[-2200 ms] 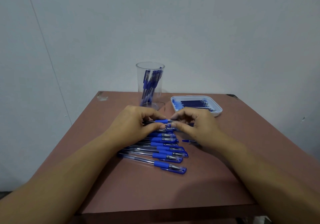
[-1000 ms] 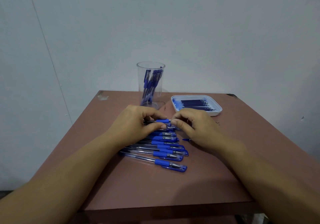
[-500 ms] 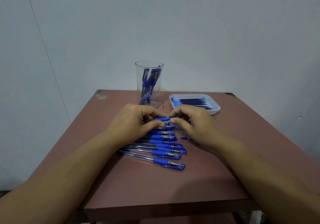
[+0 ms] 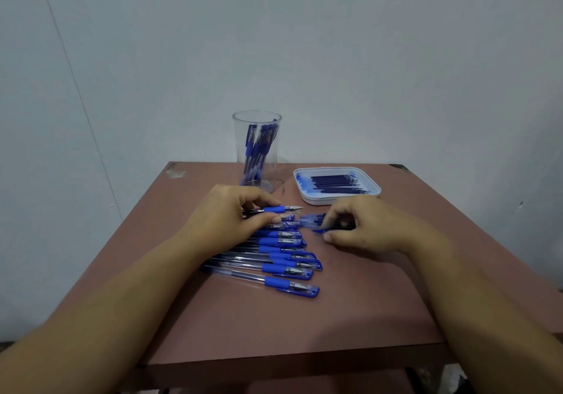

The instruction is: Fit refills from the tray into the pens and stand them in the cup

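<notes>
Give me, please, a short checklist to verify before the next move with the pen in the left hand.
1. Grip: the left hand holds the pen in its fingers: ok.
2. Cap on this pen: not ok, the tip is bare.
3. The right hand pinches a blue piece; is it the cap: cannot tell, blurred.
4. The cup is upright, with room beside its standing pens: ok.
5. The tray holds refills: ok.

cup [image 4: 257, 150]: clear glossy plastic | table [image 4: 350, 302]: matt reddish-brown | tray [image 4: 338, 200]: smooth white plastic
</notes>
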